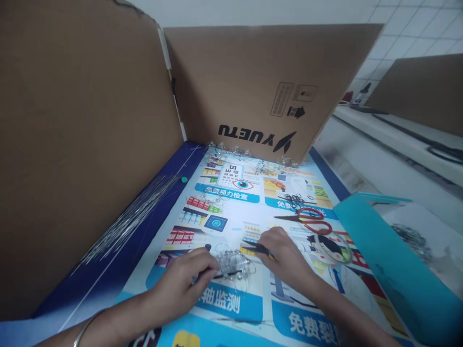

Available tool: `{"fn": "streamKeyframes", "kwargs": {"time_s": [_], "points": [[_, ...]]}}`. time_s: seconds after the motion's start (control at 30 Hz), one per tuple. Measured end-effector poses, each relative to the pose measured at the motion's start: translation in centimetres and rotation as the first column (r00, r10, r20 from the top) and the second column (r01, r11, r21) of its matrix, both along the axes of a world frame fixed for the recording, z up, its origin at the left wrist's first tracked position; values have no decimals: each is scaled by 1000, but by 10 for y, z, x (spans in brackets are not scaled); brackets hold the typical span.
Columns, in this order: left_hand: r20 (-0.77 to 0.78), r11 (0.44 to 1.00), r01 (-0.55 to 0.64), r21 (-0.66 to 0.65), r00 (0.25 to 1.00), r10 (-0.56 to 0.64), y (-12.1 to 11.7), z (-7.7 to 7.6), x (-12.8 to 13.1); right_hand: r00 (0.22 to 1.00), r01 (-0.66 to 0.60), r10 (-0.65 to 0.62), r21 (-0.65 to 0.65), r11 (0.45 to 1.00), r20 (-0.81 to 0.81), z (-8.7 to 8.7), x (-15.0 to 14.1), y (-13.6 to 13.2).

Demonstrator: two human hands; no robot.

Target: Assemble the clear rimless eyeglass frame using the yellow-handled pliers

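Observation:
My left hand [188, 279] is closed in a pinch on a small tangle of thin silvery wire [231, 264] lying on a printed poster mat [224, 212]. A dark thin piece sticks out under its fingers. My right hand [285, 255] is closed round a small dark tool [258, 248], whose tip points left at the wire tangle. A metal bangle [85, 327] circles my left wrist.
Red-handled scissors [307, 218] lie just beyond my right hand. A bundle of straight silver wires [130, 219] lies along the left cardboard wall [79, 144]. More wire bits [253, 159] sit by the back cardboard panel [260, 82]. A teal folder [394, 270] rests at right.

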State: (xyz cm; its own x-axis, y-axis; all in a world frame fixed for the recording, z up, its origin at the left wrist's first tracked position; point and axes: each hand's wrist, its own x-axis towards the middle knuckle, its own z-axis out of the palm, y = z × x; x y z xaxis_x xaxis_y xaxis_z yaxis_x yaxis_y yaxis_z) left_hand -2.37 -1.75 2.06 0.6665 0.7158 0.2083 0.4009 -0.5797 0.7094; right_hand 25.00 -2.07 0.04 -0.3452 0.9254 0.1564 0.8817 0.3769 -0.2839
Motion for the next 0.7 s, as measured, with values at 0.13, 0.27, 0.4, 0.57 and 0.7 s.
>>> {"fn": "streamKeyframes", "kwargs": {"time_s": [0.13, 0.27, 0.4, 0.57, 0.7], "points": [[-167, 991, -42, 130, 984, 64, 17, 8, 2, 995, 79, -82, 53, 995, 57, -1, 7, 4], [-362, 973, 7, 232, 929, 79, 38, 14, 14, 985, 125, -137, 106, 986, 109, -8, 16, 13], [-501, 955, 86, 285, 862, 72, 66, 9, 38, 980, 132, -153, 159, 979, 128, -10, 21, 15], [-541, 940, 150, 306, 840, 42, 90, -3, 66, 990, 65, -85, 171, 983, 111, 5, 15, 19], [-502, 956, 107, 273, 864, 47, 95, -13, 73, 993, -13, -1, 120, 993, 122, 13, 1, 30]]}}
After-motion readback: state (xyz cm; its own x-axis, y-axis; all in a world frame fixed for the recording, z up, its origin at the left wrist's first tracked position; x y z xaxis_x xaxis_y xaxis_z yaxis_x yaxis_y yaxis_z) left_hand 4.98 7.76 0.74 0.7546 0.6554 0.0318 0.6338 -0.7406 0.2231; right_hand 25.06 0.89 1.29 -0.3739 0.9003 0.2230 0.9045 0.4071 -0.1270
